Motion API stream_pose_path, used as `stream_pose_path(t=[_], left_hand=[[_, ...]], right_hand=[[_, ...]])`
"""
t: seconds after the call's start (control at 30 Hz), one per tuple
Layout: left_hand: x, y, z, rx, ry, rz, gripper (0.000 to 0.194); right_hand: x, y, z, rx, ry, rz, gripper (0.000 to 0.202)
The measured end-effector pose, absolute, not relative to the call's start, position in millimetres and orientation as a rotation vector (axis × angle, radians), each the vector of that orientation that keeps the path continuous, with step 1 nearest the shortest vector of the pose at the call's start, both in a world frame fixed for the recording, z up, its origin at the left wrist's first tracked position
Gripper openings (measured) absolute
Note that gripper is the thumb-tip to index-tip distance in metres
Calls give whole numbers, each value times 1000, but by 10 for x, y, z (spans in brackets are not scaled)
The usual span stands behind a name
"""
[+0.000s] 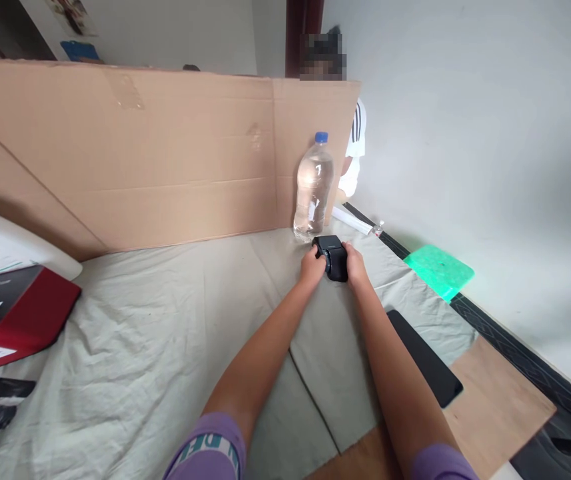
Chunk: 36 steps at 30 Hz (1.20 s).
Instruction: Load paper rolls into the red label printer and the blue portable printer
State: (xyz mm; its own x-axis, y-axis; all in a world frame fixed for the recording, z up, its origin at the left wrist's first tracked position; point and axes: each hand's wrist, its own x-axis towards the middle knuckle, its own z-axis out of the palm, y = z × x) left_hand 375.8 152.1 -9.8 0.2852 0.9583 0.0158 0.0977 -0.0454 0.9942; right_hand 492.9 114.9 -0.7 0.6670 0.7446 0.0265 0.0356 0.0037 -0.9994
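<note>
Black device (336,260) | held between left grip (312,268) and right grip (357,265) | near bottle (314,190)

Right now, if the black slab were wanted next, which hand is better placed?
Probably the right hand: the black slab lies beside its forearm, while the left hand is farther away. Both hands hold the black device.

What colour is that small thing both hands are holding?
The small thing is black; it shows best in the head view, the only one.
</note>
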Motion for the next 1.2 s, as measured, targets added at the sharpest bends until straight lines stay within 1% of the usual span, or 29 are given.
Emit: stream_pose_path(t=[0.17,0.3,0.4,0.5,0.6,0.67,0.7,0.73,0.8,0.87,0.9,0.97,1.0,1.03,1.07,1.1,1.13,1.17,1.2], left_hand=[[3740,1419,-27,1431,1112,932,63],[3784,1385,16,1424,1138,905,65],[3820,1343,64,1417,1142,911,69],[3717,1272,165,1416,1154,977,73],[3316,1151,292,1604,1093,983,69],[2872,1005,361,1883,987,850,59],[2610,909,391,2028,931,746,49],[2327,801,424,2151,873,629,38],[1700,577,519,2284,754,447,21],[979,393,687,2269,714,403,16],[575,334,802,2215,742,405,17],[-315,302,1059,2030,886,375,28],[-780,331,1175,1925,1039,434,34],[-1238,386,1265,1814,1242,601,39],[-1666,463,1316,1691,1473,866,40],[-2045,555,1322,1536,1690,1202,39],[-2359,655,1282,1363,1835,1465,38],[-2600,754,1201,1211,1918,1537,36],[-2766,845,1089,1113,1953,1486,33]], right_hand=[[4953,1118,-6,-1571,-749,570,53],[4955,1104,-11,-1545,-748,581,54],[4948,1085,10,-1528,-773,571,59],[4896,1054,114,-1597,-923,395,60],[4701,1014,293,-1648,-1137,102,56],[4443,966,404,-1647,-1265,-11,51],[4273,931,444,-1645,-1340,8,47],[4078,887,474,-1638,-1439,97,43],[3632,778,510,-1591,-1702,441,35],[3149,664,536,-1472,-2004,869,32],[2907,617,551,-1389,-2144,1060,30],[2432,568,588,-1200,-2352,1304,29],[2196,575,602,-1107,-2419,1345,29],[1958,604,608,-1028,-2454,1328,29],[1714,657,602,-968,-2457,1273,29],[1464,731,580,-924,-2437,1207,30],[1205,823,541,-899,-2386,1150,33],[940,927,485,-885,-2311,1140,40],[671,1039,416,-901,-2224,1162,48]])
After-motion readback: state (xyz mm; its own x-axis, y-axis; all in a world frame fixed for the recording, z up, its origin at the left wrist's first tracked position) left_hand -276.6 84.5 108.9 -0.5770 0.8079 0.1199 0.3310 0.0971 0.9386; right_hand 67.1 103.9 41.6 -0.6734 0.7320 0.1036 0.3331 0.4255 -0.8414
